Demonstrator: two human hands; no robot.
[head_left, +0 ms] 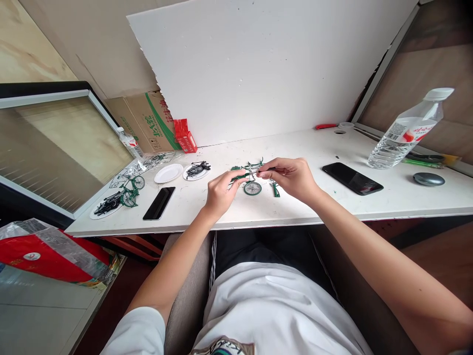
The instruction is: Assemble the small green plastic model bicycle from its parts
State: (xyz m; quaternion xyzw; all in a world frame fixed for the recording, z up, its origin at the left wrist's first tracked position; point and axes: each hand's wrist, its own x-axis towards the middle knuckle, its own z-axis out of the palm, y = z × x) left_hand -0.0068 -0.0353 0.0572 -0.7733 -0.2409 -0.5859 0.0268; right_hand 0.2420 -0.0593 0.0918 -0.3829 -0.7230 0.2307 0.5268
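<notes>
A small green model bicycle [251,178] sits partly built on the white table [281,207], one spoked wheel touching the top. My left hand [220,191] pinches its green frame from the left. My right hand [290,178] grips a thin dark part or tool at the bicycle's top from the right. A loose green piece [275,189] lies just beneath my right hand.
A finished green model bicycle [131,190] stands at the left, with paper plates [168,173] holding black parts [197,169]. Two black phones [159,203] [352,178] lie flat. A water bottle [405,130] and a grey round object [428,179] are at the right. A cardboard box [146,121] stands behind.
</notes>
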